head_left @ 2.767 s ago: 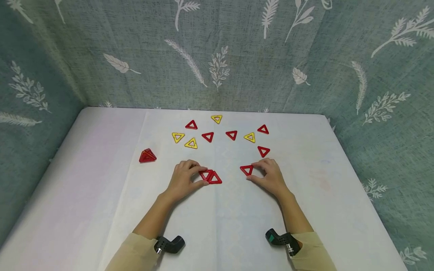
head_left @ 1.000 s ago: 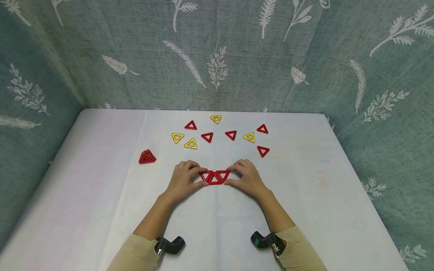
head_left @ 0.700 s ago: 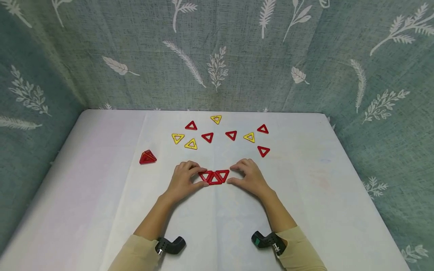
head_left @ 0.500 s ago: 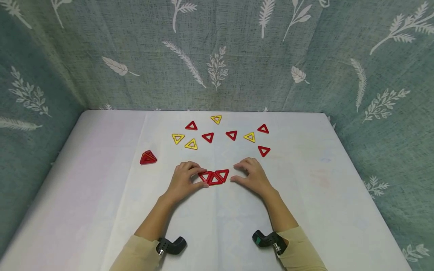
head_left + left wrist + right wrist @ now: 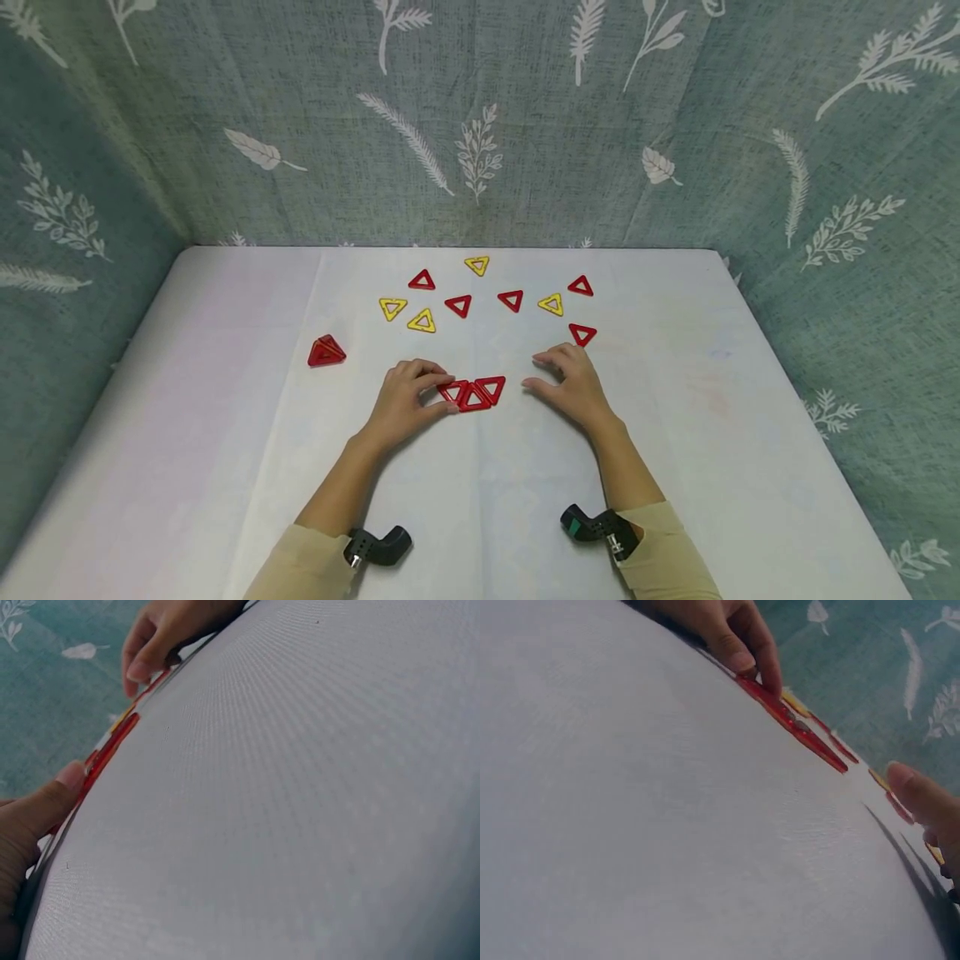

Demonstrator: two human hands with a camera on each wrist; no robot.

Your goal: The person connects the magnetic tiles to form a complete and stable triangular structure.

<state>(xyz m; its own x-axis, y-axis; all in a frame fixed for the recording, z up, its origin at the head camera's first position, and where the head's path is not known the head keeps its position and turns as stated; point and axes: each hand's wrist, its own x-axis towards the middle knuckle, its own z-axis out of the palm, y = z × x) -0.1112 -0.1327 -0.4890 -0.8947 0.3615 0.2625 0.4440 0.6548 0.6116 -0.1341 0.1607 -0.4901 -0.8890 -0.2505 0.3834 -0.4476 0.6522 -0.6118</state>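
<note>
- In the middle of the white table (image 5: 712, 467) lies a row (image 5: 482, 394) of three red triangles, flat and set edge to edge.
- In that row, the left triangle (image 5: 459, 383) and the right triangle (image 5: 491, 379) point toward the person; the middle triangle (image 5: 475, 408) points away, fitted between them.
- The left hand (image 5: 400, 402) pinches the left triangle at the row's outer end, thumb on the near side, a finger on the far side.
- The right hand (image 5: 573, 386) holds nothing; its thumb and fingers are parted and face the row, apart from it.
- Just beyond the right hand lies a loose red triangle (image 5: 582, 327); whether the two touch, I cannot tell.
- Well to the left of the row stands a red pyramid (image 5: 326, 353).
- Behind the row, four more red triangles (image 5: 458, 298) and four yellow triangles (image 5: 422, 329) lie scattered flat, the farthest a yellow one near the back edge.
- At each wrist, by a tan sleeve (image 5: 303, 567), sits a black device (image 5: 378, 547).
- Behind the table and at both sides hangs green cloth (image 5: 315, 200) with pale leaf prints.
- In both wrist views the row shows nearly edge-on.
</note>
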